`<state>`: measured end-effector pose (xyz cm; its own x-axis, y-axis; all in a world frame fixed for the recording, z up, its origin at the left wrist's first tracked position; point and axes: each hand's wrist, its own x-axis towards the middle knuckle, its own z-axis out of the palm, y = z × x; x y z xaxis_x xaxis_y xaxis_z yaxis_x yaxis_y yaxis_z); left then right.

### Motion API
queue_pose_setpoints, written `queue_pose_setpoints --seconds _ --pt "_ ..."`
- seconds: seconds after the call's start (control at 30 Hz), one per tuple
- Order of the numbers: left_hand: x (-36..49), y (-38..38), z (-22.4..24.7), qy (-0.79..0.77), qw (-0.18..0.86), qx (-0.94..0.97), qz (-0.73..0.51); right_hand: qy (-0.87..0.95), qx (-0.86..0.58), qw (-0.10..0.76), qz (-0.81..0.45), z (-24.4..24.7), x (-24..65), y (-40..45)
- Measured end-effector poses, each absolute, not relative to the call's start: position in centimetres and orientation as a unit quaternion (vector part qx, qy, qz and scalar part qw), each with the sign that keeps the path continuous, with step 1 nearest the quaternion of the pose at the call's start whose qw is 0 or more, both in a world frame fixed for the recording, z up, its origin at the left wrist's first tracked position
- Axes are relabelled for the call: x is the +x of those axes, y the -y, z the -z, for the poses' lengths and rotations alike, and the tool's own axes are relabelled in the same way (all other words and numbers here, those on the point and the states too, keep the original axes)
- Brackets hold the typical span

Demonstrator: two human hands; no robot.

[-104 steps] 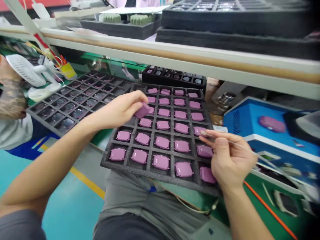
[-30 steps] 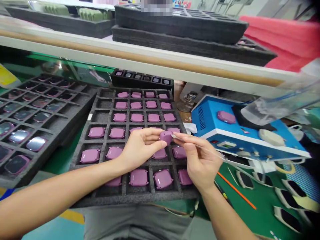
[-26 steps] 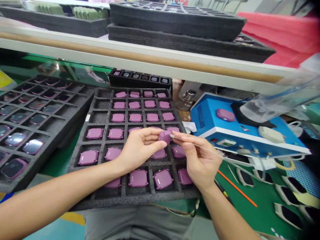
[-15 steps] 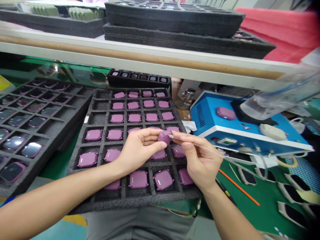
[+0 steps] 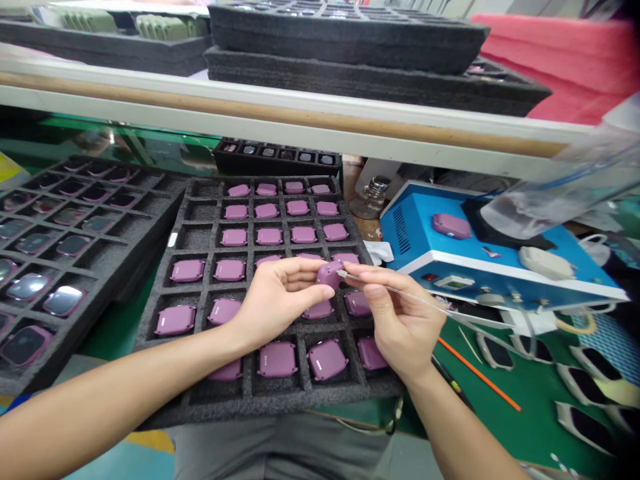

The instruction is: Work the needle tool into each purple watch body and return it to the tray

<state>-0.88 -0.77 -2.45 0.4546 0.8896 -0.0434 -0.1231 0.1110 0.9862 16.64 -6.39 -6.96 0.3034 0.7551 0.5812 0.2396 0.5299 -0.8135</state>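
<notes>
While the left hand (image 5: 277, 297) pinches a purple case (image 5: 327, 272) between thumb and fingers, the right hand (image 5: 403, 317) grips a slender tool with a pale tip (image 5: 343, 273), set at the side of the case nearest that hand; whether tip and case actually touch, I cannot tell. The held case is raised over a dark foam tray (image 5: 197, 237), whose compartments bear further purple cases (image 5: 277, 359), one to a compartment. A clear tube (image 5: 425, 305) trails from the right hand toward the front of a blue machine (image 5: 415, 220), on whose top lies another purple case (image 5: 451, 226). Between tray and machine, farther back, stands a glass bottle (image 5: 370, 200). To the right, on the green bench top (image 5: 487, 407), lie an orange stick (image 5: 480, 374) and several pale frames with dark panels (image 5: 585, 425). At left, a second foam tray (image 5: 145, 217) holds glossy, dark-faced pieces (image 5: 64, 300). A shelf (image 5: 300, 127) spans the view above, with stacked foam trays (image 5: 345, 43) resting on it.
</notes>
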Motion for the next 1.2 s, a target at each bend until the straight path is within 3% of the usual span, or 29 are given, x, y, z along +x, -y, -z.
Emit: queue_pose_setpoints --seconds 1.2 --pt "-0.8 0.3 1.4 -0.417 0.609 0.551 -0.389 0.566 -0.397 0.683 -0.235 6.3 17.0 5.2"
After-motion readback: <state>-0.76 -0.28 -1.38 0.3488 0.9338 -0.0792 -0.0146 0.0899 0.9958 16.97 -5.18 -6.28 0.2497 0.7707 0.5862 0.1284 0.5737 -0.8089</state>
